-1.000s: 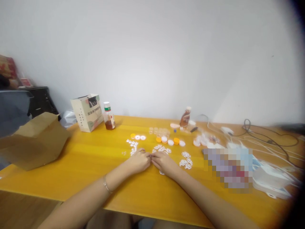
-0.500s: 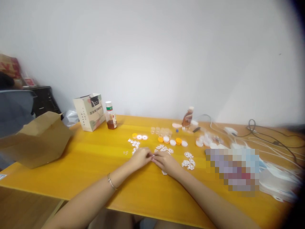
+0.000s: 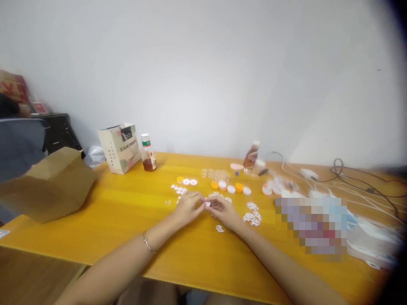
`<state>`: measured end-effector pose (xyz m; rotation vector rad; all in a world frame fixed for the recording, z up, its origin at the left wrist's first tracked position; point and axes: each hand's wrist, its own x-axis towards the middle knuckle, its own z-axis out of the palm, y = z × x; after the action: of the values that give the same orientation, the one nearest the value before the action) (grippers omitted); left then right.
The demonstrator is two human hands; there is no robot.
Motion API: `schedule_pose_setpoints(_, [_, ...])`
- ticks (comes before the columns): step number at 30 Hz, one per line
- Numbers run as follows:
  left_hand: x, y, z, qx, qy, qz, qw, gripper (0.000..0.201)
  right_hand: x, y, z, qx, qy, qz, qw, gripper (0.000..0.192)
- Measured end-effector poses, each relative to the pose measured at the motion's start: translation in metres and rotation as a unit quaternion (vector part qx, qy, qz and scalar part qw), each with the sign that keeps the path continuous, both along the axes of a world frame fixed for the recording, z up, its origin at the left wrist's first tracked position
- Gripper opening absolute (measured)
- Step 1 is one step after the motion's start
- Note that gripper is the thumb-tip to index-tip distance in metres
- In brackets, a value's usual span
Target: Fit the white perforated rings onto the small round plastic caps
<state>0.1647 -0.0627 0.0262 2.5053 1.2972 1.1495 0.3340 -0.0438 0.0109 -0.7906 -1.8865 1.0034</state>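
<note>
Head view: the left hand (image 3: 187,206) and the right hand (image 3: 226,210) meet fingertip to fingertip low over the middle of the tabletop (image 3: 127,212). Pinched between them is a small white piece (image 3: 207,204); both grips are closed on it. It is too small and blurred to tell which way it points or how its long axis runs. A thin bracelet (image 3: 148,243) sits on the left wrist.

More white pieces lie scattered around the hands: one cluster (image 3: 178,189) just beyond the left hand, another cluster (image 3: 252,213) to the right of the right hand, and a single piece (image 3: 220,228) beside the right wrist. Behind them stand orange and white caps (image 3: 229,187) in a loose row, with small clear vials (image 3: 214,173) just behind those.

The tabletop is glossy yellow-orange wood. Toward the far left stand a paper gift bag (image 3: 119,148) and, just beside it, a bottle of brown liquid (image 3: 147,153). A brown paper bag (image 3: 47,184) lies on its side at the left edge. A tilted brown bottle (image 3: 251,155) is at the back, and white cables (image 3: 349,186) spread across the right side. A plain white wall runs behind the tabletop.
</note>
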Motion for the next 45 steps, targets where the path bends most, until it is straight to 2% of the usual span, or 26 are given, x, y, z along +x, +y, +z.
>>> schedule_pose_setpoints(3, [-0.001,0.0,0.001,0.0,-0.006,-0.025,1.0,0.013,0.0,0.002,0.0,-0.066,0.037,0.011,0.997,0.03])
schedule_pose_setpoints(6, [-0.007,0.002,0.005,0.0,-0.014,-0.049,0.999,0.016,0.002,0.004,0.0,-0.07,0.041,-0.014,0.997,0.029])
schedule_pose_setpoints(9, [-0.022,0.008,0.009,-0.005,-0.003,-0.02,1.0,0.018,0.004,0.006,0.0,-0.063,0.044,-0.05,0.996,0.028])
schedule_pose_setpoints(12, [-0.038,0.016,0.01,-0.052,0.071,0.016,0.996,0.016,0.006,0.008,-0.002,-0.054,0.035,-0.076,0.995,0.027])
schedule_pose_setpoints(16, [-0.05,0.019,0.011,-0.119,0.153,0.0,0.981,0.014,0.008,0.01,-0.003,-0.044,0.021,-0.083,0.995,0.027])
schedule_pose_setpoints(22, [-0.054,0.016,0.013,-0.221,0.132,-0.05,0.965,0.009,0.009,0.01,-0.003,-0.037,0.005,-0.086,0.996,0.024])
schedule_pose_setpoints(26, [-0.053,0.016,0.009,-0.247,0.122,-0.047,0.96,0.007,0.009,0.01,-0.003,-0.034,0.005,-0.089,0.995,0.024])
schedule_pose_setpoints(32, [-0.051,0.016,0.007,-0.235,0.134,-0.033,0.962,0.01,0.009,0.009,-0.001,-0.033,0.001,-0.078,0.996,0.024])
schedule_pose_setpoints(36, [-0.046,0.014,0.008,-0.183,0.19,-0.02,0.964,0.014,0.008,0.01,-0.002,-0.044,0.003,-0.072,0.996,0.025])
schedule_pose_setpoints(41, [-0.04,0.012,0.002,-0.114,0.238,0.047,0.963,0.022,0.007,0.009,-0.003,-0.056,0.008,-0.058,0.997,0.026])
schedule_pose_setpoints(45, [-0.033,0.012,-0.001,-0.086,0.211,0.032,0.973,0.02,0.004,0.007,-0.002,-0.066,0.012,-0.044,0.997,0.026])
